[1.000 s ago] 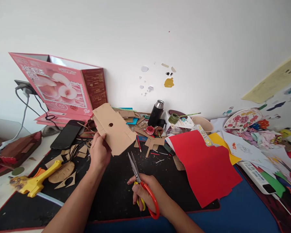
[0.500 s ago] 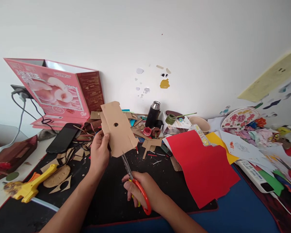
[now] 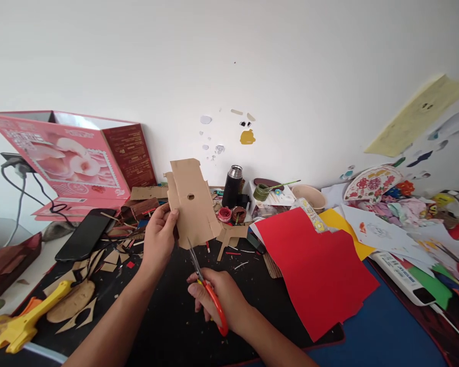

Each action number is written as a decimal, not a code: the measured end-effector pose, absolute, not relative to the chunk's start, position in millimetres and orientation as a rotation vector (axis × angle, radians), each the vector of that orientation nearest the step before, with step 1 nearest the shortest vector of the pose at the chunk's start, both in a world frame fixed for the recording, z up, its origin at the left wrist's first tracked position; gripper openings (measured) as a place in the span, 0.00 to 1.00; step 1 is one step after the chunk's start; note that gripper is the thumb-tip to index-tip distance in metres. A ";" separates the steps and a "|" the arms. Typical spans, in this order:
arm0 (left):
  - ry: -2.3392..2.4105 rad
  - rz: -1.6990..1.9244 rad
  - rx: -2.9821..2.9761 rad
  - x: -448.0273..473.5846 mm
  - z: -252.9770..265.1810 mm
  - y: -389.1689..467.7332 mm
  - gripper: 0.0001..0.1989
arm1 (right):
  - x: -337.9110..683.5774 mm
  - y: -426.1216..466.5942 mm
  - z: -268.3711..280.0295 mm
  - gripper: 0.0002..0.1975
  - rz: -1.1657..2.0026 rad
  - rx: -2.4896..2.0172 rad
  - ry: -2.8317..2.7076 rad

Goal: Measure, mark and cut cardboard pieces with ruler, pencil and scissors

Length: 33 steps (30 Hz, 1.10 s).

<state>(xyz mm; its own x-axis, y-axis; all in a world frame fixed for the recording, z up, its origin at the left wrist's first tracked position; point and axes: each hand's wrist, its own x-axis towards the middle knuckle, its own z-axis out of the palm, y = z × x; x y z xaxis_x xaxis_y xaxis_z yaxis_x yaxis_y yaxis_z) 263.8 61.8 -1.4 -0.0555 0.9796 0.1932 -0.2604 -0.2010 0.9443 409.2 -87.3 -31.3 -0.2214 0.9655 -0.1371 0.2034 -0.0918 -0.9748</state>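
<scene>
My left hand (image 3: 161,232) is closed on the left edge of a flat brown cardboard piece (image 3: 193,219), thumb on the near face. The cardboard is held up above the desk; it has a small hole in its middle and notched edges. My right hand (image 3: 218,293) grips red-and-yellow handled scissors (image 3: 214,300), their blades pointing up and away from me. The blade tips meet the lower edge of the cardboard. Whether the blades have cut into it I cannot tell.
A yellow hot glue gun (image 3: 34,316) and a black phone (image 3: 86,234) lie at left, near cardboard scraps (image 3: 112,257). A black flask (image 3: 233,188) and paint jars (image 3: 224,214) stand behind. Red paper (image 3: 313,270) covers the right side, beside a white power strip (image 3: 400,278).
The cardboard has turned more upright and tilted a little in my left hand. The scissors stay at its lower edge. My view has shifted slightly to the right.
</scene>
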 end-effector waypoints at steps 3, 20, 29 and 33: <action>0.952 1.493 1.067 265.5 -4.2 63.9 0.22 | 408.6 -78.8 -31.3 0.24 1.377 -1.331 -1.468; 1.004 1.726 0.897 248.6 -12.9 78.9 0.18 | 407.5 -41.4 -34.6 0.22 1.376 -1.400 -1.551; 1.021 1.741 0.949 250.8 -8.6 76.1 0.19 | 406.9 -38.9 -40.1 0.26 1.439 -1.298 -1.483; 1.026 1.764 0.958 254.7 -6.6 73.8 0.18 | 410.7 -41.0 -40.4 0.27 1.429 -1.312 -1.524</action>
<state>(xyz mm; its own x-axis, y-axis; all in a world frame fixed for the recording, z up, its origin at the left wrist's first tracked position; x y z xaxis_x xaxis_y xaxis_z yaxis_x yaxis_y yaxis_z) 254.7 73.8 -6.6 -0.3368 0.9222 0.1898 -0.2907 -0.2936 0.9107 410.7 -41.0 -40.4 -0.2774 0.9468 -0.1632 0.2234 -0.1016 -0.9694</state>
